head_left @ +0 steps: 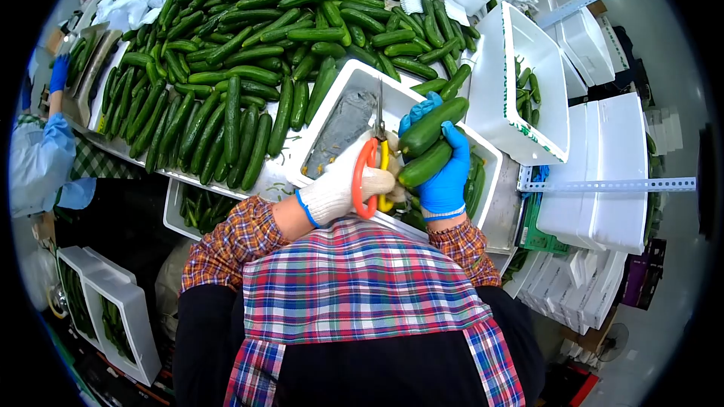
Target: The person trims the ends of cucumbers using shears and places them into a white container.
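My left hand (339, 181), in a white knit glove with a blue cuff, grips scissors (364, 181) with one orange and one yellow handle. Their blades look closed and point away from me. In a blue glove, my right hand (445, 184) is wrapped round cucumbers (434, 126); two show plainly, and another lies just behind the fingers. Both hands are over a white foam box (489, 152), close together. Grey plastic (343, 124) lines its left part, and more cucumbers (475, 184) lie at its right, partly hidden by my right hand.
A large heap of cucumbers (249, 30) covers the table ahead. At the right stand a foam box (554, 132) holding some cucumbers and stacked white boxes (596, 173) behind a perforated metal bar (618, 186). Another person's blue-gloved hand (59, 73) is at far left. Foam boxes (136, 331) stand lower left.
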`<act>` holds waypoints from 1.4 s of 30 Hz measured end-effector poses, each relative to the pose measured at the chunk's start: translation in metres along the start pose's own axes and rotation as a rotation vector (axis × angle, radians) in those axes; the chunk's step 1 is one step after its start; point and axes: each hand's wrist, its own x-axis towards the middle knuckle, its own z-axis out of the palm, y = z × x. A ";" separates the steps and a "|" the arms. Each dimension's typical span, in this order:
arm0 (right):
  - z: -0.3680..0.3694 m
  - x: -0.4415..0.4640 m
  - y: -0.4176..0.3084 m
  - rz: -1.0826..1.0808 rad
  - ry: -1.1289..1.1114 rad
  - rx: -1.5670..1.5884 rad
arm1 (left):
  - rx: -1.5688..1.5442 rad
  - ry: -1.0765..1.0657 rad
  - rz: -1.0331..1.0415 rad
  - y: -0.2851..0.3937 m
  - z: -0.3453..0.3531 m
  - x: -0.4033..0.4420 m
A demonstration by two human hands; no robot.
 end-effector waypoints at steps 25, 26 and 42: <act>-0.004 0.020 -0.006 -0.760 -0.290 -1.929 | 0.167 0.329 0.204 -0.002 -0.039 -0.012; -0.001 0.027 -0.005 -0.840 -0.275 -1.786 | 0.208 0.327 0.216 -0.004 -0.045 -0.012; 0.056 0.264 0.103 0.587 -0.067 -0.029 | 0.073 0.278 0.399 -0.016 -0.059 -0.017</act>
